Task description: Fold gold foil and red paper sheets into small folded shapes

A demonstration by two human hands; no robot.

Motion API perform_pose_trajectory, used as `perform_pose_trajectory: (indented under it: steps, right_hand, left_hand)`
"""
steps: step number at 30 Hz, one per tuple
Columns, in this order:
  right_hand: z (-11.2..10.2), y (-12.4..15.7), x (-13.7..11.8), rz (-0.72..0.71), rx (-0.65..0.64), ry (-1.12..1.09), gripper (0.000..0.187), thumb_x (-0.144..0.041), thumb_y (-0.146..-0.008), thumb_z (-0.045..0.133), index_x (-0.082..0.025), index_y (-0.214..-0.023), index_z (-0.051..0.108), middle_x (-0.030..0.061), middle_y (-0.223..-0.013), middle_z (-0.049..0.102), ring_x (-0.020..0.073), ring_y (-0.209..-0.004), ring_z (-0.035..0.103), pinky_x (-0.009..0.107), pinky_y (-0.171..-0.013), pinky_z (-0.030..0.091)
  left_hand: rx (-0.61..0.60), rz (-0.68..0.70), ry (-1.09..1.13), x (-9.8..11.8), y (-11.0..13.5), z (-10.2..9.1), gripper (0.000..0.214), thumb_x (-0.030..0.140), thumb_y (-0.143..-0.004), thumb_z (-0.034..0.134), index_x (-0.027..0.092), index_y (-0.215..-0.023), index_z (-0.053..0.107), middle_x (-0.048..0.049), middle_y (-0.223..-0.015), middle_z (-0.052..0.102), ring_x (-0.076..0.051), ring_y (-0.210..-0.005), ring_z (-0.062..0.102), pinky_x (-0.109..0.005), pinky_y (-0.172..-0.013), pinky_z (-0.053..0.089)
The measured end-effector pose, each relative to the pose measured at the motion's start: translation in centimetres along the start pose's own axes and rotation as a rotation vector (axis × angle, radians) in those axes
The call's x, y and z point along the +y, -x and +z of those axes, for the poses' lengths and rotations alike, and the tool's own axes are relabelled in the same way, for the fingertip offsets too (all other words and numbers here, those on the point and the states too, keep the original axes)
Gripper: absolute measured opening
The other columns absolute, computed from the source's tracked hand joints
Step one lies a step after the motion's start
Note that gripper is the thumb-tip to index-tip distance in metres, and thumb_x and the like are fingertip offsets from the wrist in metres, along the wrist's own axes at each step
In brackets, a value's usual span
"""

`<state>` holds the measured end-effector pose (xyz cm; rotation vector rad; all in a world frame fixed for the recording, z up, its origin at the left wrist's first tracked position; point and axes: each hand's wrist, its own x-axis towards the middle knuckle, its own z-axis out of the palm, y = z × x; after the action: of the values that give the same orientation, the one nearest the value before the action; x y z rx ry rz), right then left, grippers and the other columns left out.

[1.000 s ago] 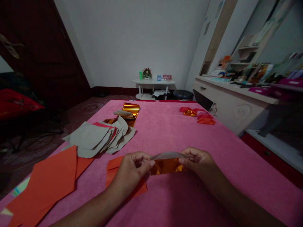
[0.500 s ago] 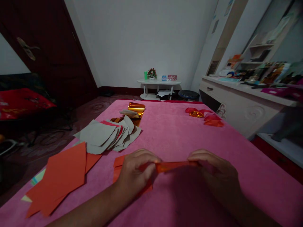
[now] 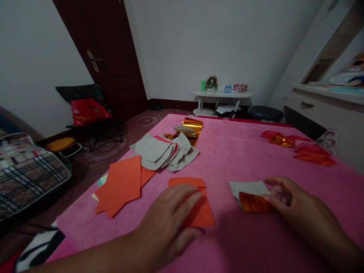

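Note:
My right hand (image 3: 292, 204) pinches the right end of a partly folded piece of foil paper (image 3: 253, 202); its pale grey-white back shows above and a shiny orange-gold flap is folded up in front. My left hand (image 3: 176, 218) has its fingers stretched out and thumb apart, over an orange paper piece (image 3: 203, 212) whose top edge is folded down into a strip. The hand covers the left part of that piece, so whether it presses on it I cannot tell. Left of it lie flat orange sheets (image 3: 125, 182), overlapping, with pale sheets peeking out beneath.
A pile of grey-white cut papers (image 3: 156, 151) sits beyond the orange sheets, with a gold foil roll (image 3: 193, 124) behind. Red, gold and orange folded pieces (image 3: 284, 142) lie at the far right of the pink-covered table (image 3: 233, 151). A drawer cabinet (image 3: 313, 106) stands at right.
My left hand has let go of the foil paper and moved left over the orange piece. The strip in my right hand has opened to show its pale back. The view has turned left.

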<state>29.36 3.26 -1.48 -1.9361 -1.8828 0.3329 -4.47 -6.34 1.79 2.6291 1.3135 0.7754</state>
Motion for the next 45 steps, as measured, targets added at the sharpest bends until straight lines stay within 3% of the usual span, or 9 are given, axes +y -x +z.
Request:
perform_pose_trajectory:
  steps: [3, 7, 9, 13, 18, 24, 32, 38, 45]
  right_hand:
    - [0.0, 0.3, -0.4, -0.159, 0.111, 0.170, 0.032, -0.039, -0.075, 0.053, -0.023, -0.103, 0.058, 0.0079, -0.102, 0.066, 0.0293, -0.086, 0.064, 0.043, -0.071, 0.049]
    - [-0.2, 1.0, -2.2, -0.590, 0.304, 0.164, 0.023, -0.029, -0.083, 0.046, -0.020, -0.098, 0.060, 0.0107, -0.106, 0.064, 0.0300, -0.101, 0.059, 0.047, -0.087, 0.043]
    - [-0.1, 1.9, -4.0, -0.751, 0.270, 0.118, 0.020, -0.022, -0.084, 0.047, -0.022, -0.099, 0.061, 0.0079, -0.105, 0.065, 0.0259, -0.097, 0.061, 0.044, -0.085, 0.044]
    - [0.9, 4.3, -8.7, -0.993, -0.028, 0.020, 0.034, -0.009, -0.084, 0.044, -0.023, -0.112, 0.056, 0.0061, -0.115, 0.063, 0.0194, -0.105, 0.058, 0.037, -0.090, 0.046]
    - [2.9, 5.4, -12.3, -0.953, -0.117, -0.072, 0.040, -0.002, -0.080, 0.038, -0.018, -0.111, 0.059, 0.0091, -0.117, 0.064, 0.0215, -0.105, 0.059, 0.041, -0.089, 0.047]
    - [4.1, 4.4, -13.1, -0.786, -0.226, -0.207, 0.029, -0.005, -0.077, 0.043, -0.018, -0.090, 0.065, 0.0077, -0.102, 0.068, 0.0218, -0.093, 0.061, 0.037, -0.080, 0.048]
    - [4.4, 3.0, -14.3, -0.499, -0.304, -0.328, 0.026, -0.026, -0.087, 0.044, -0.019, -0.062, 0.050, 0.0003, -0.067, 0.055, 0.0154, -0.065, 0.051, 0.028, -0.062, 0.036]
    - [5.4, 1.7, -15.2, -0.373, -0.256, -0.225, 0.032, -0.028, -0.080, 0.051, -0.020, -0.053, 0.036, -0.0040, -0.055, 0.040, 0.0116, -0.052, 0.038, 0.027, -0.052, 0.025]
    - [6.4, 1.3, -15.0, -0.343, -0.214, -0.198, 0.024, -0.025, -0.071, 0.058, -0.020, -0.054, 0.042, -0.0037, -0.055, 0.045, 0.0114, -0.052, 0.042, 0.025, -0.051, 0.026]
  left_hand:
    - [-0.106, -0.106, -0.050, -2.0, 0.9, -0.1, 0.065, 0.050, -0.086, 0.051, 0.017, -0.139, 0.036, -0.0164, -0.138, 0.046, -0.030, -0.125, 0.045, -0.049, -0.102, 0.041]
    - [-0.198, -0.093, -0.049, -3.0, 1.8, 0.4, 0.065, 0.055, -0.085, 0.049, 0.016, -0.136, 0.043, -0.0165, -0.138, 0.047, -0.032, -0.124, 0.046, -0.051, -0.102, 0.041]
    - [-0.217, -0.089, -0.035, -3.2, 2.0, 0.3, 0.068, 0.057, -0.083, 0.050, 0.016, -0.137, 0.042, -0.0163, -0.140, 0.045, -0.032, -0.126, 0.045, -0.050, -0.103, 0.040]
    - [-0.274, -0.095, 0.043, -3.3, 1.8, -0.7, 0.081, 0.064, -0.075, 0.057, 0.020, -0.140, 0.037, -0.0150, -0.144, 0.040, -0.032, -0.128, 0.042, -0.048, -0.104, 0.038]
    - [-0.282, -0.113, 0.168, -3.2, 1.2, -2.1, 0.079, 0.044, -0.070, 0.070, 0.021, -0.137, 0.035, -0.0124, -0.140, 0.044, -0.027, -0.125, 0.045, -0.042, -0.104, 0.040]
    - [-0.189, -0.138, 0.266, -3.5, 0.8, -1.4, 0.053, 0.013, -0.072, 0.058, 0.020, -0.124, 0.047, -0.0076, -0.127, 0.056, -0.020, -0.116, 0.051, -0.034, -0.102, 0.040]
    - [-0.008, -0.404, 0.317, -4.0, 0.0, -0.4, 0.031, 0.036, -0.087, 0.053, 0.022, -0.115, 0.056, -0.0034, -0.105, 0.067, -0.017, -0.090, 0.062, -0.028, -0.080, 0.047]
    - [0.070, -0.549, 0.321, -4.7, -0.4, 0.3, 0.027, 0.031, -0.086, 0.053, 0.020, -0.111, 0.056, 0.0017, -0.069, 0.063, -0.013, -0.058, 0.056, -0.023, -0.056, 0.041]
    - [0.128, -0.554, 0.343, -5.3, -0.3, 1.1, 0.028, 0.024, -0.080, 0.058, 0.020, -0.108, 0.057, -0.0010, -0.078, 0.064, -0.013, -0.064, 0.057, -0.024, -0.060, 0.045]
